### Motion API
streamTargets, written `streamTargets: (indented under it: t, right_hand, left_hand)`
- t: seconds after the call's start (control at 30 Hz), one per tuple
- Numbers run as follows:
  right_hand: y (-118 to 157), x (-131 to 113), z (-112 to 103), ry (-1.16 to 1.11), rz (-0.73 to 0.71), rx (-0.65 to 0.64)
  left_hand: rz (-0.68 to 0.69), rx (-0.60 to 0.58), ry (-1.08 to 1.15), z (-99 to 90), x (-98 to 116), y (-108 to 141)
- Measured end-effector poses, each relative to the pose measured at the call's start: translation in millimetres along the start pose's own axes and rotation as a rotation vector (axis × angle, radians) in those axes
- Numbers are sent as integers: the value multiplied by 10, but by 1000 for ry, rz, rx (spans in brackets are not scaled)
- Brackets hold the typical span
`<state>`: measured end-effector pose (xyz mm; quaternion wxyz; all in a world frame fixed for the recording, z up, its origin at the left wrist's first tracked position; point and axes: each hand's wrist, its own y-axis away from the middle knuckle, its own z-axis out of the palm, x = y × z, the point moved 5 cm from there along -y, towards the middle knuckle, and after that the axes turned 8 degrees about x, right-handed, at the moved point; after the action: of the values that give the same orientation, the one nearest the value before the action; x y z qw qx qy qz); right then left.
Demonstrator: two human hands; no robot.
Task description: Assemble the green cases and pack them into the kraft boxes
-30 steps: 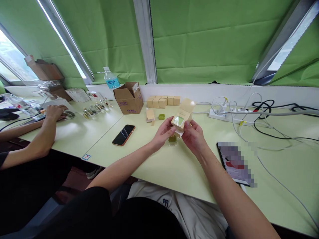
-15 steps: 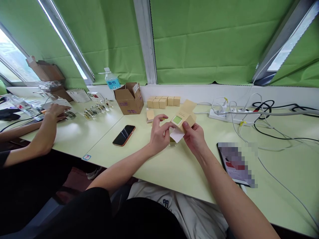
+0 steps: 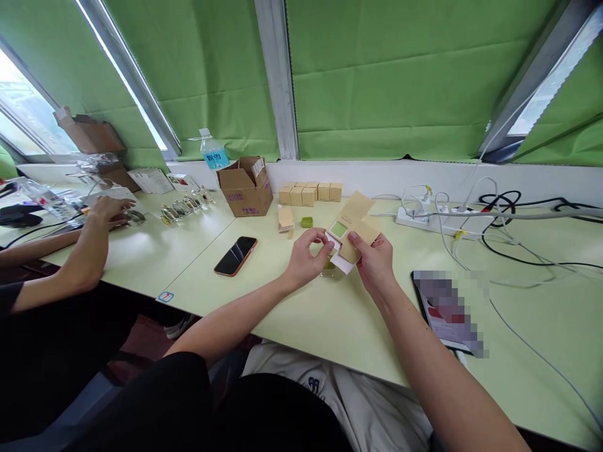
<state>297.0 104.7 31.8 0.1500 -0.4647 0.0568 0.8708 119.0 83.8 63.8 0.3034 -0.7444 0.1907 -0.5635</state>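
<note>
Holds tan carton [image 3: 347, 221] tilted just right of frame center in right hand [image 3: 377, 260], with fingers clamped on its side and thumb pressed on a panel. Has carton flaps spread open, with green square showing. Has left hand [image 3: 306, 258] at carton's white flap [image 3: 333, 240], with thumb and index close together; cannot tell if pinched on it or only touching. Partly hidden below carton: small glass jar [image 3: 328, 272] on table [image 3: 292, 320]. Beyond left hand, near center: green cap-like piece [image 3: 307, 222], just beside opened tan box [image 3: 285, 218]. Behind, against wall: row of small tan boxes [image 3: 308, 195]. Left of these: cardboard box [image 3: 245, 191] with bottle [image 3: 214, 150] beside it. Left of center: phone [image 3: 235, 256]. At right: tablet [image 3: 447, 307], partly pixelated, below power strip [image 3: 438, 218] and cables. Far left: co-worker's hand [image 3: 108, 207] near glass bottles [image 3: 186, 204].
</note>
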Motion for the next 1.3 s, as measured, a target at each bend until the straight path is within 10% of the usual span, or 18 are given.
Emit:
streamTargets:
  t: [0.27, 0.7, 0.97, 1.13, 1.3]
  right_hand:
    - [53, 28, 29, 27, -26, -5]
    - [39, 101, 70, 174, 22, -139]
    - [164, -80, 124, 196, -79, -147]
    - [147, -85, 107, 204, -93, -115]
    - [160, -89, 112, 230, -102, -115]
  left_hand:
    - [-358, -144, 119, 95, -253, -31]
    - [-281, -272, 70, -95, -278, -268]
    - [-606, 275, 94, -969, -715, -933]
    - [-886, 259, -42, -1419, -1156, -1106]
    - [-1012, 149, -168, -1489, -1464, -1107]
